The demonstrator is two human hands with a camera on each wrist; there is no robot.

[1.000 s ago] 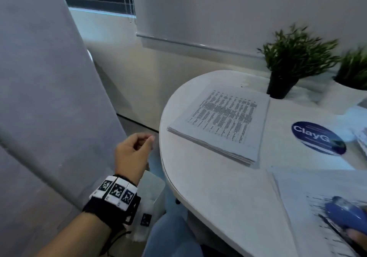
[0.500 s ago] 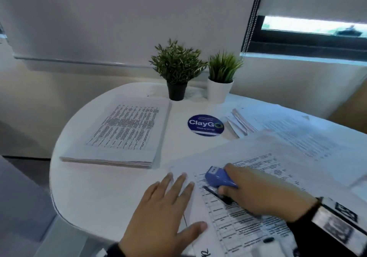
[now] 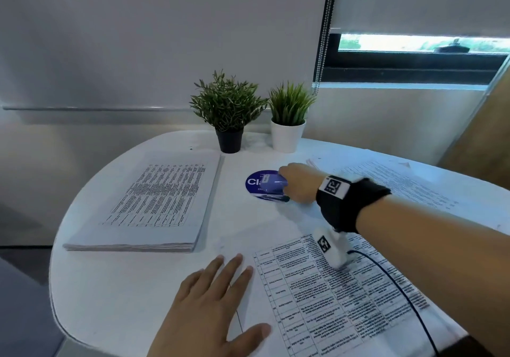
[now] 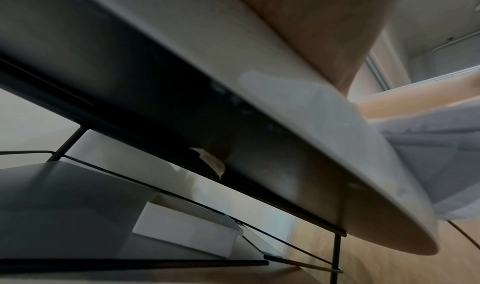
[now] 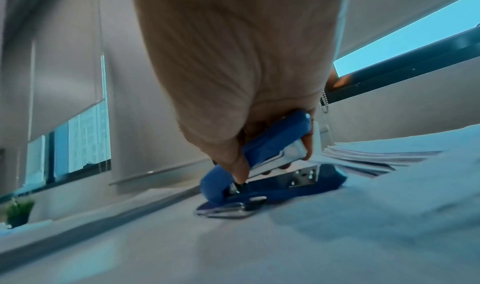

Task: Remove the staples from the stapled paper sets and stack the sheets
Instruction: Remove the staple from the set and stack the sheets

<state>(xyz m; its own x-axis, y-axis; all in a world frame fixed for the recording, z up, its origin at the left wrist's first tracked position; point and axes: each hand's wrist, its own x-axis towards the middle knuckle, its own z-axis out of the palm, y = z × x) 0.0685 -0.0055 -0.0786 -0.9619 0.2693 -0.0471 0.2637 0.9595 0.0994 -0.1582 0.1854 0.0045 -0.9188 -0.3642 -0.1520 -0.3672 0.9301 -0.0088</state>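
Blue stapler (image 3: 271, 188) on table; printed sheets (image 3: 339, 296) flat near edge; thick stack (image 3: 154, 205) left.

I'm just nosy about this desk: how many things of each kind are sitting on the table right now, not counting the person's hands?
Potted plants: 2 (black pot, white pot)
Paper piles: 3 (left stack, sheets under the left hand, far right pile)
Blue stapler: 1, held by the right hand
Round blue sticker: 1
Total: 7

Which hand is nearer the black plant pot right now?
Right. The right hand grips the blue stapler over the round sticker, just in front of the black plant pot. The left hand lies flat at the table's near edge, far from it.
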